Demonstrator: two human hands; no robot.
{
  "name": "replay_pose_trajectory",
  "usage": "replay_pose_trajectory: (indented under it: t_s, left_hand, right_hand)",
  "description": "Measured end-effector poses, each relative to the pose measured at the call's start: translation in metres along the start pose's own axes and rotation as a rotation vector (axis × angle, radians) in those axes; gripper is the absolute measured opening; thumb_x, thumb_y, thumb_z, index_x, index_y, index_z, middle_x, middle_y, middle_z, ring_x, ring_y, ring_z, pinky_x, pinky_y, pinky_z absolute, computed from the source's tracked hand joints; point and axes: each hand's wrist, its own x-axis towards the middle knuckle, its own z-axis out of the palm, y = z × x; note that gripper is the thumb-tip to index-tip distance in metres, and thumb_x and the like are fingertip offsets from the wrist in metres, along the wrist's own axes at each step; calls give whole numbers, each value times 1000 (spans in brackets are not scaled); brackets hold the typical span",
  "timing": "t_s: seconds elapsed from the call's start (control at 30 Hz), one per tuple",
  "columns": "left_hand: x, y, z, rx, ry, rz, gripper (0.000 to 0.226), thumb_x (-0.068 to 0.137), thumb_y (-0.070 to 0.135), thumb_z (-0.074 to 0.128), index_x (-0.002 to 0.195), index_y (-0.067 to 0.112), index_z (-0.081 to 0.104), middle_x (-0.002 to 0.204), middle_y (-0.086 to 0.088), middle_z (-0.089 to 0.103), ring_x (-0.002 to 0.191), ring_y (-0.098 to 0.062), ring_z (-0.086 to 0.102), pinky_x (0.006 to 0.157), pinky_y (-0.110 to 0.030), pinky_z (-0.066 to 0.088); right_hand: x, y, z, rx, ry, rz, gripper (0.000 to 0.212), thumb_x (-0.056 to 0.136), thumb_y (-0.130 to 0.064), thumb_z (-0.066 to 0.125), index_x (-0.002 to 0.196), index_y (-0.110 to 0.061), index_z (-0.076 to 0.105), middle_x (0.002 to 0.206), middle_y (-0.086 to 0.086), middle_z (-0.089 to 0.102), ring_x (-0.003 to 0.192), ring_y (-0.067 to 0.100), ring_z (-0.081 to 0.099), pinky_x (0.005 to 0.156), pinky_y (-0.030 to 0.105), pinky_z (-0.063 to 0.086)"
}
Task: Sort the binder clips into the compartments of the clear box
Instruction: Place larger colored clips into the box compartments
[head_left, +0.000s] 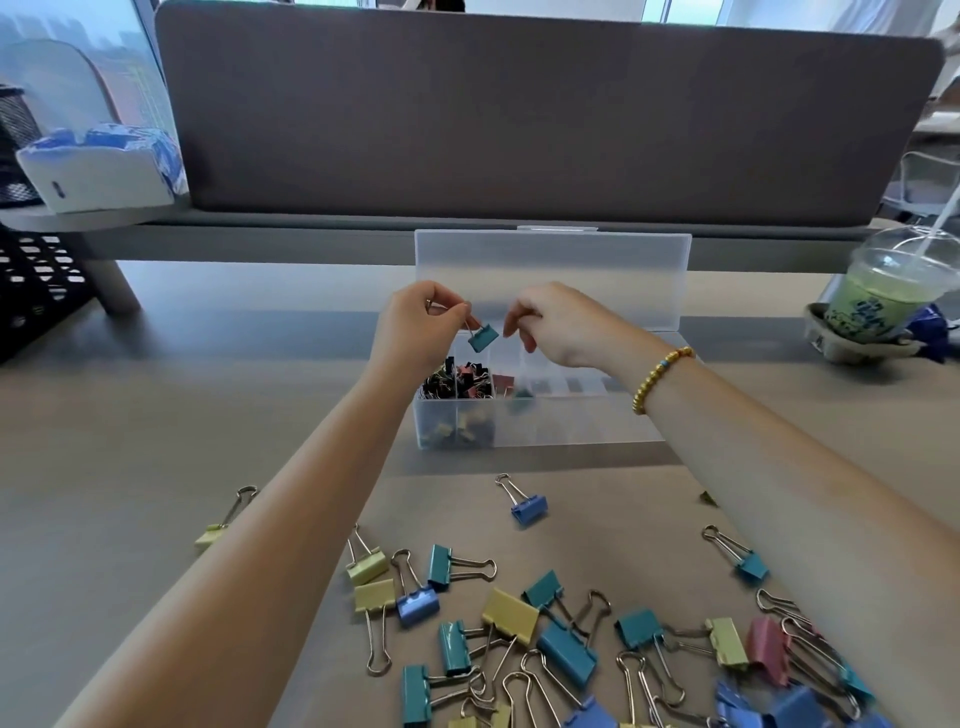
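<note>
My left hand pinches the wire handle of a small teal binder clip, which hangs above the clear box. My right hand hovers just right of the clip with fingers curled; I cannot tell whether it touches it. The box stands with its lid upright. Its left compartments hold black, pink and yellow clips; one further right holds a pink clip. Several loose clips in teal, blue, yellow and pink lie on the table in front.
A grey divider panel rises behind the box. An iced green drink with a straw stands at the right. A black mesh organiser and a white-and-blue container sit at the left.
</note>
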Motion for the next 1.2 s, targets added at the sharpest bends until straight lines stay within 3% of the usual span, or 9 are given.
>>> replay_pose_trajectory:
  t_s: [0.13, 0.23, 0.37, 0.53, 0.67, 0.8, 0.97, 1.03, 1.2]
  left_hand:
    - [-3, -4, -1, 0, -4, -11, 18, 91, 12, 55, 74, 17, 54, 84, -3, 70, 35, 7, 46, 46, -18, 33]
    - [-3, -5, 0, -6, 4, -19, 17, 92, 11, 54, 76, 15, 54, 84, -3, 70, 35, 6, 46, 45, -16, 33]
    - [-1, -5, 1, 4, 12, -20, 20, 92, 12, 54, 73, 19, 53, 84, -1, 70, 37, 6, 45, 45, -16, 33]
    - [-2, -5, 2, 12, 6, -26, 18, 91, 13, 55, 74, 18, 54, 85, -2, 71, 34, 6, 45, 45, -17, 32]
    - [-2, -4, 2, 8, -8, -34, 18, 92, 12, 53, 75, 16, 53, 87, -4, 70, 30, 6, 43, 37, -10, 30]
    - [0, -5, 2, 10, -9, -35, 18, 92, 12, 53, 75, 16, 53, 87, -4, 70, 32, 7, 44, 36, -8, 29]
    - [0, -6, 3, 21, -6, -39, 19, 92, 12, 53, 74, 16, 53, 84, -2, 70, 32, 7, 45, 34, -8, 30]
    - [0, -5, 3, 22, -8, -37, 19, 92, 12, 53, 74, 16, 53, 84, -3, 70, 32, 7, 45, 34, -8, 29]
    - [-2, -5, 3, 16, -14, -36, 18, 92, 12, 54, 75, 16, 53, 85, -3, 70, 32, 6, 45, 34, -7, 29]
  right_hand:
    - [-2, 8, 9, -40, -2, 28, 26, 100, -12, 35, 110, -11, 60, 93, 2, 56, 81, 16, 49, 65, 25, 36]
    - [-8, 15, 5, -7, -69, 35, 26, 99, -11, 38, 110, -9, 62, 92, 4, 62, 73, 11, 52, 57, 20, 38]
    - [-13, 17, 5, -81, -169, 3, 23, 96, -18, 49, 112, -13, 64, 102, 3, 61, 92, 17, 55, 74, 22, 39]
    - [-16, 3, -2, -97, -339, 12, 37, 94, -46, 48, 95, -14, 68, 78, -2, 55, 72, 15, 48, 61, 26, 37]
    - [-13, -4, 0, -307, -443, -3, 43, 97, -42, 43, 109, -8, 66, 102, 5, 62, 90, 21, 53, 74, 29, 39]
    - [-12, -8, 4, -243, -448, -42, 30, 97, -28, 47, 113, -11, 66, 114, 6, 65, 97, 23, 57, 79, 29, 41]
    - [-3, -13, -3, -365, -513, 4, 31, 94, -34, 52, 110, -12, 66, 79, -4, 60, 65, 10, 51, 61, 25, 42]
    - [1, -12, -2, -394, -527, 34, 31, 92, -36, 53, 109, -12, 66, 70, -3, 55, 61, 14, 47, 55, 24, 40]
    - [5, -13, 8, -355, -557, 55, 24, 93, -21, 51, 109, -13, 66, 86, 5, 59, 66, 16, 48, 51, 22, 40]
